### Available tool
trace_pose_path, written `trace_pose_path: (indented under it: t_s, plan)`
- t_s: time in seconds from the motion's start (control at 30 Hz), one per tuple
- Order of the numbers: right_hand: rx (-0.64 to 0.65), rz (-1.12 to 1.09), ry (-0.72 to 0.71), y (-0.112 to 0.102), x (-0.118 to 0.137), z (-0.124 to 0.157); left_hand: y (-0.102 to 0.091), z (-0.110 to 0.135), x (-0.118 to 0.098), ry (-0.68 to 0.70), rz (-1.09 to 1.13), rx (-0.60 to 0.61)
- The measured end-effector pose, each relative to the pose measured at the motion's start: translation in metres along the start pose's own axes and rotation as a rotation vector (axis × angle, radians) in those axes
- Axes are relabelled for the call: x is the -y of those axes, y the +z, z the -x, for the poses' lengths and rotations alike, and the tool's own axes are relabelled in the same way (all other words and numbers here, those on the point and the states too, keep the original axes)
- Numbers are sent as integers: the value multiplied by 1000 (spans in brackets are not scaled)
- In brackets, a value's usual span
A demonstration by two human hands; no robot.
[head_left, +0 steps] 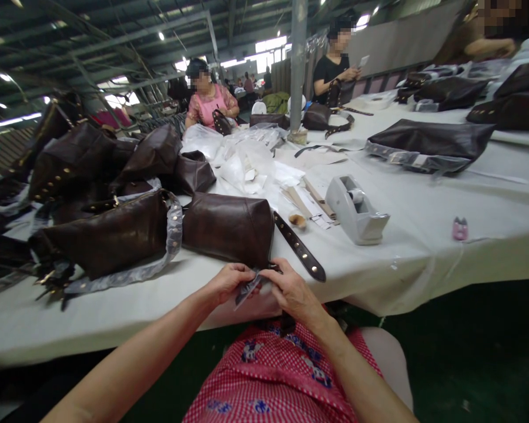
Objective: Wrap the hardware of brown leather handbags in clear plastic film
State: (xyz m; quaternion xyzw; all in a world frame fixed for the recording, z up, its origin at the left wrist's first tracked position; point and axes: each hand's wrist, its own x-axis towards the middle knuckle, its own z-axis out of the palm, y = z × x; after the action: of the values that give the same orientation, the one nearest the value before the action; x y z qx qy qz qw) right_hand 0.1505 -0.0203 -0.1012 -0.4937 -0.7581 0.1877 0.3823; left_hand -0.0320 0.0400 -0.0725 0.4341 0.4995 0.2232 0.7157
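Both of my hands meet at the near table edge, just in front of a dark brown leather bag (227, 226). Thumb and fingers of my left hand (229, 283) pinch a piece of clear plastic wrap (245, 289) with something dark under it, which looks like part of a strap. From the other side my right hand (293, 291) is closed on the same wrapped piece, fingers partly hidden. A studded strap end (300, 247) of the bag lies flat to the right. Left of the bag rests another brown bag (110, 235) with a plastic-wrapped strap (173, 229).
Brown bags are heaped at the left (74, 158). A grey tape dispenser (357, 208) stands right of the strap end, near card strips (311, 202). Pink thread snips (459, 229) lie farther right. A metal post (298, 70) rises behind; several people work across the table.
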Motion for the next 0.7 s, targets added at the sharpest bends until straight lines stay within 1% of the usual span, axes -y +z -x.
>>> trace_pose_path:
  t_s: [0.1,0.23,0.37,0.43,0.53,0.7]
  plan:
    - [-38,-60,29,-3,0,0,5,0,2,43,-20,-45]
    - [-107,-123,57,-5,-3,-1,7,2,5,71,-51,-63]
    - [-70,-135,65,-6,-4,0,5,1,5,25,0,-25]
    - [-60,-135,70,-7,-4,0,6,-2,5,5,18,-28]
    - [-51,-126,81,-7,-2,1,9,-6,5,26,35,-75]
    - [-24,-73,85,-8,2,4,15,-8,11,62,55,-66]
